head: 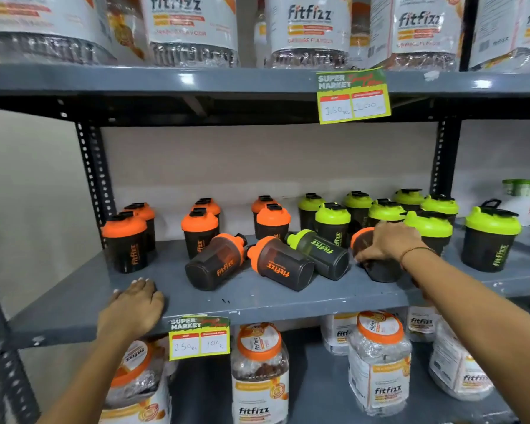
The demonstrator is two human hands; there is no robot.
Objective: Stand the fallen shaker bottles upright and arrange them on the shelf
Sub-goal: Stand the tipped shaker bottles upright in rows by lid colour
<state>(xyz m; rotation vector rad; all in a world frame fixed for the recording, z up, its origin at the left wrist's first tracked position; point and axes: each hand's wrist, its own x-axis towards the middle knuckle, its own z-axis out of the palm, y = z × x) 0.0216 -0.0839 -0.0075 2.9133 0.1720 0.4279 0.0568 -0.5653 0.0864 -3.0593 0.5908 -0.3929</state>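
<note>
On the grey middle shelf [257, 296] several black shaker bottles lie on their sides. Two have orange lids, one [216, 263] left of centre and one [280, 264] beside it. A green-lidded one [318, 250] lies just right of them. My right hand [389, 241] is shut on a fourth fallen shaker with an orange lid [380, 270], gripping its upper side. My left hand [135, 304] rests flat on the shelf's front edge, fingers apart, holding nothing. Upright orange-lidded shakers [124, 240] stand at the back left, upright green-lidded ones [332, 223] at the back right.
Large jars [308, 29] fill the shelf above, and more jars [259, 371] stand on the shelf below. Yellow price tags [354, 97] hang from both shelf edges. A black perforated post [94, 175] bounds the left side. One green-lidded shaker [490, 240] stands far right.
</note>
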